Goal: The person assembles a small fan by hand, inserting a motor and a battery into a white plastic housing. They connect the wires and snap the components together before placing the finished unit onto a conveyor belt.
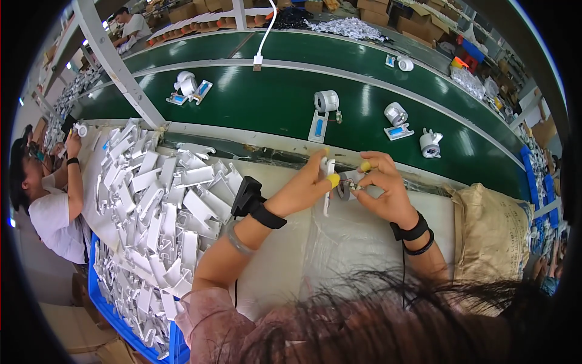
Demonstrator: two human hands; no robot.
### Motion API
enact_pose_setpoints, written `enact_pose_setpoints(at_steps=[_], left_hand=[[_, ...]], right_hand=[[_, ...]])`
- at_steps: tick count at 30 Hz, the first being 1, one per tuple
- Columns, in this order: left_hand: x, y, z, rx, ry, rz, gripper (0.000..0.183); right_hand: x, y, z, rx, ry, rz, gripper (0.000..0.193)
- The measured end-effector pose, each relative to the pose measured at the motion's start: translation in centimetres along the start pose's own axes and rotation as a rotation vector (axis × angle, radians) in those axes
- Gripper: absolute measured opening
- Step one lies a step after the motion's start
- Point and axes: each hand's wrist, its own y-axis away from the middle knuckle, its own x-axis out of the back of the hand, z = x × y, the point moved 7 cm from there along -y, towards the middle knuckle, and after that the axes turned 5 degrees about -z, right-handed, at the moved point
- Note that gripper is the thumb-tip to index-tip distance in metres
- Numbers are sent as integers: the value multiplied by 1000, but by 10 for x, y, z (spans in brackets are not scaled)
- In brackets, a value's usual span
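My left hand (306, 182) grips a slim white plastic piece (328, 197) upright between thumb and fingers. Close beside it, my right hand (387, 191) pinches a small part with thin wires (355, 187), perhaps a little circuit board. A grey round part (344, 187) shows between the two hands, partly covered; what supports it is hard to make out. Yellow covers sit on some fingertips of both hands. Beyond them on the green conveyor stands a white round unit (327, 101) joined to a flat white piece (317, 126) with a blue cylinder in it.
A large heap of white plastic pieces (163, 206) fills the left side, above a blue bin (112, 303). More round units (396, 114) lie along the green conveyor (260, 91). A white cable (259, 51) hangs overhead. A brown sack (492, 230) stands right; a co-worker (57, 212) is far left.
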Motion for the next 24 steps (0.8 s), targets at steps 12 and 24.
enact_pose_setpoints(at_steps=[12, 24], left_hand=[[-14, -1, 12, -25, 42, -223, 26], [-11, 5, 8, -8, 210, -20, 32]], right_hand=[[-6, 13, 19, -329, -336, 138, 14], [-29, 22, 8, -615, -868, -540, 22]])
